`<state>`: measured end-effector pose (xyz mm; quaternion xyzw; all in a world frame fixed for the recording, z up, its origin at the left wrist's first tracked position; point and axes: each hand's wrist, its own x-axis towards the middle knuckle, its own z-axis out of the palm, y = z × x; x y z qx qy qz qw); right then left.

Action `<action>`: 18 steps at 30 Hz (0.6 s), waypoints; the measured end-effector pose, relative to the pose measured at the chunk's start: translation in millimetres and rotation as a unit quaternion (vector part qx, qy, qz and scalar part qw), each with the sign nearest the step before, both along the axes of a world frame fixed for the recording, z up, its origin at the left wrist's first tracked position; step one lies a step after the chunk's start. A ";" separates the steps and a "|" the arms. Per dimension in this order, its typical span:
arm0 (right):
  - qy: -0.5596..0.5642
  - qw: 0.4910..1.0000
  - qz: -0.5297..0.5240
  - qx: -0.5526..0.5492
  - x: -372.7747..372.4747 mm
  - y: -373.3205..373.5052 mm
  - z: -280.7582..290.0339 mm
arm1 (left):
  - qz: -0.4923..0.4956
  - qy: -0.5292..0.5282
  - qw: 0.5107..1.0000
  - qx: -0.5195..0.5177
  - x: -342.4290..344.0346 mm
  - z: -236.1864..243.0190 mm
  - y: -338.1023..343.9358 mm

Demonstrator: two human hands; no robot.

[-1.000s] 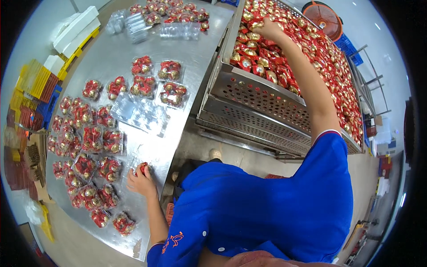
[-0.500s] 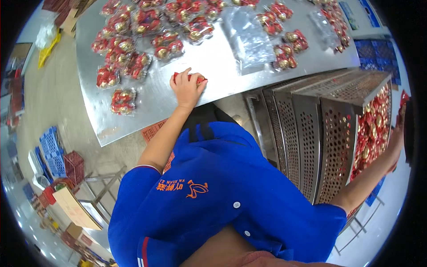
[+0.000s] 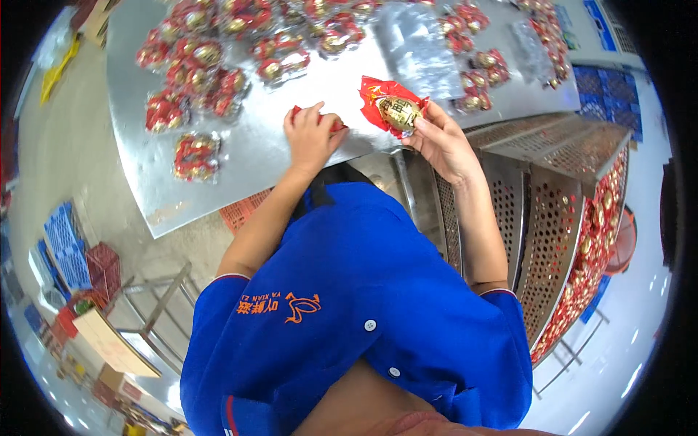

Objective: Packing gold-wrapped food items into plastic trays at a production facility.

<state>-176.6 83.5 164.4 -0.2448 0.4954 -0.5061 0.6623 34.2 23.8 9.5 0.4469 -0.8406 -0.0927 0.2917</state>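
My right hand (image 3: 445,142) holds up an egg-shaped packet in red and gold film (image 3: 398,110), pinched at its side over the table's near edge. Its red wrapper end fans out to the left. My left hand (image 3: 313,136) is closed over another red packet (image 3: 337,125) on the metal table (image 3: 254,160); most of that one is hidden under the fingers. Left of and beyond this hand lie clear bags of red-and-gold packets (image 3: 196,157), several in groups. A stack of flat clear plastic bags (image 3: 422,51) rests on the tabletop beyond my right hand.
At my right stands a perforated metal bin (image 3: 552,240) full of loose red-and-gold packets (image 3: 600,218). More bagged packets (image 3: 542,36) lie at the table's far right. Blue crates (image 3: 611,91) stand behind. An orange basket (image 3: 243,211) is below the table's near edge.
My right hand has come from the bin at the right to over the table, bringing a red-and-gold packet. My left hand stays closed over its packet in nearly the same place.
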 end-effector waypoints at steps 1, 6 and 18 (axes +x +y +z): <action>0.029 1.000 -0.004 0.000 2.5 -6.5 -12.0 | 0.003 -0.001 1.000 0.003 -0.4 -0.6 0.3; 0.687 0.679 -0.030 -0.258 29.3 -49.6 -58.0 | -0.013 0.012 1.000 0.006 4.1 1.3 2.8; 0.667 0.661 0.244 -0.242 57.1 -61.8 -103.9 | -0.016 0.053 0.998 0.032 6.6 -10.3 2.1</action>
